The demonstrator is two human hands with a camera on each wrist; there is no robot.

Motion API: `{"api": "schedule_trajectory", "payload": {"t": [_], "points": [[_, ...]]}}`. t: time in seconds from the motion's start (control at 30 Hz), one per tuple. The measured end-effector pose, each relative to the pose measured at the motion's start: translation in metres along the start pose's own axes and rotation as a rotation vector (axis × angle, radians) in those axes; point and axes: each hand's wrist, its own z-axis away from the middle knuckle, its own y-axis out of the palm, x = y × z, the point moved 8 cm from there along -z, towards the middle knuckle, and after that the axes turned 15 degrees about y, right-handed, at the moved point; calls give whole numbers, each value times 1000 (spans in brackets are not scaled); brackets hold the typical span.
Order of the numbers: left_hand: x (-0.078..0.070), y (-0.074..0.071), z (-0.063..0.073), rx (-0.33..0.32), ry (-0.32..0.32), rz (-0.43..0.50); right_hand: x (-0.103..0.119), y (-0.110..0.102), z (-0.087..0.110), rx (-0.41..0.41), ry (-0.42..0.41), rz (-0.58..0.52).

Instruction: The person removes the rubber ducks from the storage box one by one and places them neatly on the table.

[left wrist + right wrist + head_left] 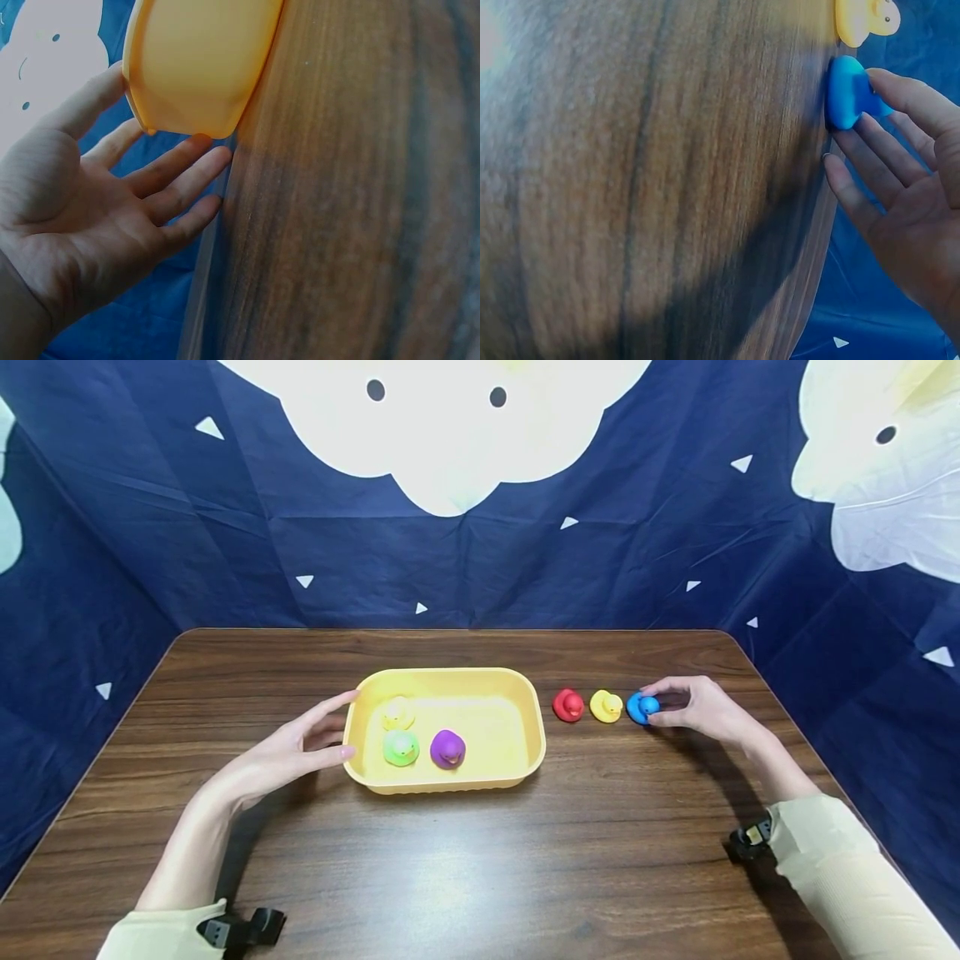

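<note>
On the table's right side, my right hand (697,703) pinches a blue rubber duck (642,707) between thumb and fingers. The right wrist view shows the thumb against the blue duck (847,94) and fingers on its other side. Left of it, a yellow duck (605,706) and a red duck (567,704) stand in a row. My left hand (288,750) touches the left end of a yellow plastic bin (534,735), its fingers fairly straight. Inside the bin sit a pale yellow duck (398,713), a green duck (401,747) and a purple duck (447,749).
The brown wood-grain table (450,877) has its far edge against a dark blue curtain (360,560) printed with white clouds and triangles. Black wrist cameras are strapped at both sleeves.
</note>
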Motion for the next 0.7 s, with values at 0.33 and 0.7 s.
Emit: {"api": "schedule_trajectory", "payload": {"t": [0.33, 0.7], "points": [[-2, 2, 0, 3, 22, 46, 1, -7, 5, -6, -7, 6], [-2, 2, 0, 6, 25, 51, 11, -24, 9, -170, -37, 45]]}}
